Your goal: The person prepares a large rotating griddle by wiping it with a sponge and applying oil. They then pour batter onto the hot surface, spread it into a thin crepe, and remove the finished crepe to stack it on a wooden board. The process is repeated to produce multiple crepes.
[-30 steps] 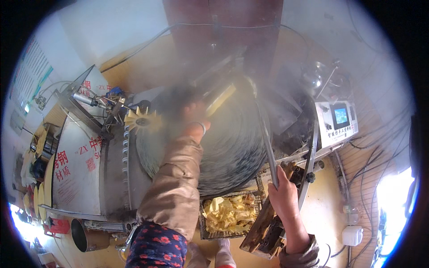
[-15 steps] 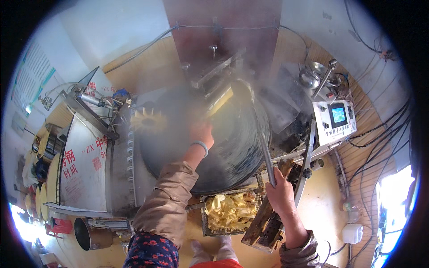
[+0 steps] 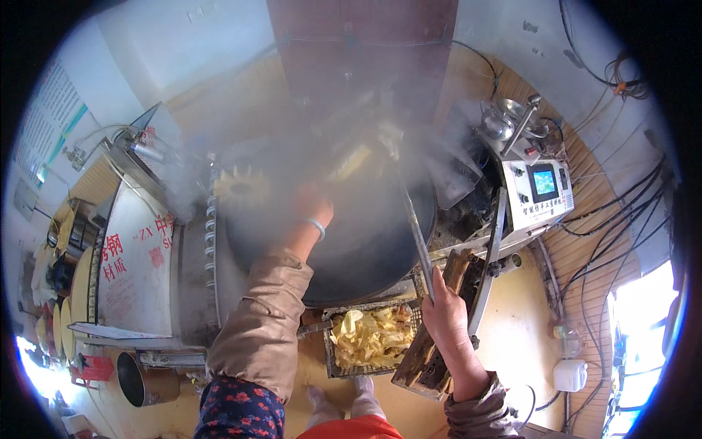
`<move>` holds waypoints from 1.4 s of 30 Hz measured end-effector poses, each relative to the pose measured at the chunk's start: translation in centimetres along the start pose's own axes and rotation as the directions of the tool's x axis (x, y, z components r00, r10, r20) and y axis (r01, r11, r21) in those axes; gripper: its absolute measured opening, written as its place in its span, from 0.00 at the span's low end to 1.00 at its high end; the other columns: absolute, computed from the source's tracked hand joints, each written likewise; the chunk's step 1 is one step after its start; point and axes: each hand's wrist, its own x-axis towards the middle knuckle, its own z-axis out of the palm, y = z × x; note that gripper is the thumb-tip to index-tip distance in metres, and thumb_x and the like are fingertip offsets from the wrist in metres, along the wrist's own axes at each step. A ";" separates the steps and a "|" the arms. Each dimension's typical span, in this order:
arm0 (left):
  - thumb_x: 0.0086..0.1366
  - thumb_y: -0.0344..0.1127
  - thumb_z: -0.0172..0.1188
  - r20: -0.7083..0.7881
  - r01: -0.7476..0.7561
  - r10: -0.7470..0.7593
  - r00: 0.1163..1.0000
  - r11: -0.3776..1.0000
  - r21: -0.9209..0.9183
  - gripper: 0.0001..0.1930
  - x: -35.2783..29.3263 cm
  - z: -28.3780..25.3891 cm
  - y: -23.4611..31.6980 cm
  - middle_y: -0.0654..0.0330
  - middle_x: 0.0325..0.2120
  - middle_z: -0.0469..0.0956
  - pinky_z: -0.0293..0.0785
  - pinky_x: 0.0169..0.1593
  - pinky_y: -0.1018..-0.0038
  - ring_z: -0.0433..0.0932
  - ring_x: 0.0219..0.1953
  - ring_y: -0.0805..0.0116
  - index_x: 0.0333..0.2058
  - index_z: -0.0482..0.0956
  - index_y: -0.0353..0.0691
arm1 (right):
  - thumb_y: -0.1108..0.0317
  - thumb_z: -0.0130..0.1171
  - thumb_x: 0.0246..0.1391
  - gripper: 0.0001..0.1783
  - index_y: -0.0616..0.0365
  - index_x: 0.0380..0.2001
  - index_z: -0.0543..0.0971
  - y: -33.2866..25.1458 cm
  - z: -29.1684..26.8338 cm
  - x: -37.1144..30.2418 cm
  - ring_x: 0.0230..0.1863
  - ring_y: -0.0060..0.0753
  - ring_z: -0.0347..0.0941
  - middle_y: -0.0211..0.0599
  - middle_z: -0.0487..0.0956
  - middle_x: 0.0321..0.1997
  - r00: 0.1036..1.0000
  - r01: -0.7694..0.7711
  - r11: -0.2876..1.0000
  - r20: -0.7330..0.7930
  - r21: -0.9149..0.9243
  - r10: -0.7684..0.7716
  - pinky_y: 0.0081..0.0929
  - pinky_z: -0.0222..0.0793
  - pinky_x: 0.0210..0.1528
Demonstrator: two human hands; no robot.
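Steam covers much of a large round dark griddle (image 3: 344, 267). My left hand (image 3: 314, 206), a light bracelet at its wrist, is over the left part of the griddle, its fingers lost in the steam. My right hand (image 3: 444, 314) is closed round the near end of a long metal rod (image 3: 417, 238), which slants away over the griddle's right side. Near the rod's far end, a pale yellow piece (image 3: 352, 164) lies against a bar across the griddle, and pale crumpled stuff (image 3: 390, 139) hangs close by. Both are blurred by steam.
A black mesh basket (image 3: 331, 364) of crumpled yellow sheets (image 3: 371, 338) stands below the griddle's near edge. Beside it are wooden blocks (image 3: 424, 366). A control box (image 3: 537, 194) with a screen is at right, a metal-panelled machine (image 3: 139, 278) at left. Cables run along the right wall.
Steam has thickened over the griddle. My left hand has shifted slightly left. My right hand and the rod have moved a little left, with the whole view shifting somewhat.
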 end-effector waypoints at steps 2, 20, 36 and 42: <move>0.56 0.40 0.52 -0.051 -0.018 0.018 0.999 1.000 0.015 0.17 -0.3 0.0 -0.5 0.51 0.45 0.71 0.62 0.52 0.58 0.67 0.49 0.50 0.45 0.74 0.42 | 0.70 0.49 0.47 0.32 0.56 0.59 0.58 -0.2 0.0 -0.6 0.31 0.51 0.74 0.50 0.75 0.31 0.999 0.028 1.000 -0.034 -0.010 -0.029 0.41 0.70 0.34; 0.49 0.31 0.59 -0.220 -0.041 0.011 0.975 0.990 -0.132 0.16 -6.0 -4.7 -1.2 0.51 0.41 0.71 0.63 0.51 0.62 0.67 0.46 0.52 0.40 0.75 0.41 | 0.70 0.52 0.44 0.33 0.55 0.58 0.61 -1.4 -1.0 -3.2 0.36 0.55 0.74 0.54 0.76 0.34 0.997 -0.001 1.000 -0.083 0.030 0.003 0.43 0.70 0.39; 0.51 0.25 0.59 -0.223 -0.012 -0.179 0.958 0.753 -0.657 0.15 -34.4 -11.1 -4.4 0.59 0.32 0.74 0.68 0.41 0.68 0.71 0.38 0.62 0.39 0.74 0.40 | 0.71 0.48 0.50 0.20 0.61 0.49 0.69 -2.8 -1.7 -7.2 0.13 0.29 0.68 0.36 0.72 0.18 0.961 -0.171 0.751 0.277 0.638 -0.017 0.25 0.64 0.15; 0.59 0.29 0.56 0.204 0.353 -0.472 0.858 0.250 -0.902 0.09 -48.8 -12.4 -11.0 0.68 0.27 0.71 0.67 0.35 0.83 0.69 0.31 0.81 0.40 0.75 0.39 | 0.66 0.45 0.58 0.14 0.60 0.46 0.69 -4.5 -2.8 -10.0 0.11 0.12 0.57 0.25 0.66 0.20 0.799 -0.593 -0.387 0.574 0.706 -0.177 0.13 0.54 0.09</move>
